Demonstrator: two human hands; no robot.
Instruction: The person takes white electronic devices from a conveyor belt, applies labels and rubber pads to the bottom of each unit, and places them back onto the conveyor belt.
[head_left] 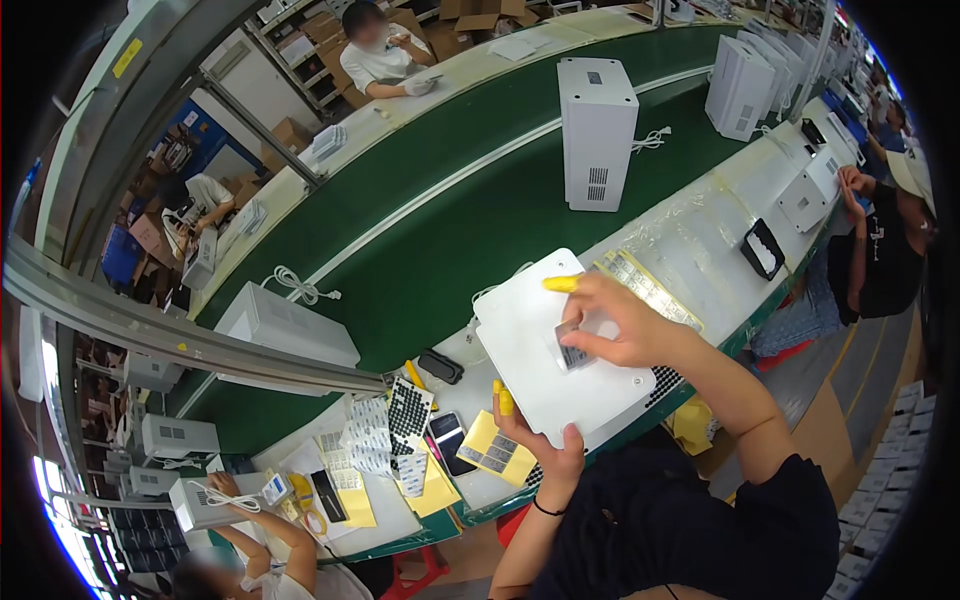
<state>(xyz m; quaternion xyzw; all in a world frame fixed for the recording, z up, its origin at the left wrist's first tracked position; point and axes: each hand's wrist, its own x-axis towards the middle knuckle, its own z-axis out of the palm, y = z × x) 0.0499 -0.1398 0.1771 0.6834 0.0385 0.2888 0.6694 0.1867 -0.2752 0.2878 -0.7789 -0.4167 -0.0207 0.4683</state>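
The green belt (400, 270) runs past the far side of the white case (525, 365), and the pale worktable (690, 240) spreads to both sides of that case. On the belt, a tall white box (598, 130) stands beyond the case and another white box (290, 335) lies off to its left. The case sits over the worktable, broad flat panel up, directly in front of the person; what bears it underneath is hidden. It looks stiff, smooth and fairly bulky, probably slick to a light touch, so its side edges and near corners seem the best places to take hold.

The left hand (540, 450) is at the near left corner of the case, thumb and forefinger spread apart around it; whether they press on it, I cannot tell. The right hand (625, 320) is above the panel, thumb and fingers pinched together on a small grey label (574, 353).

A yellow sheet (650, 285) of labels lies just right of the case, another yellow sheet (495, 450) near its left side, with a phone (450, 440) past that. The label should be very light, thin and easily creased, perhaps tacky on one face; an edge or corner is the safest hold.
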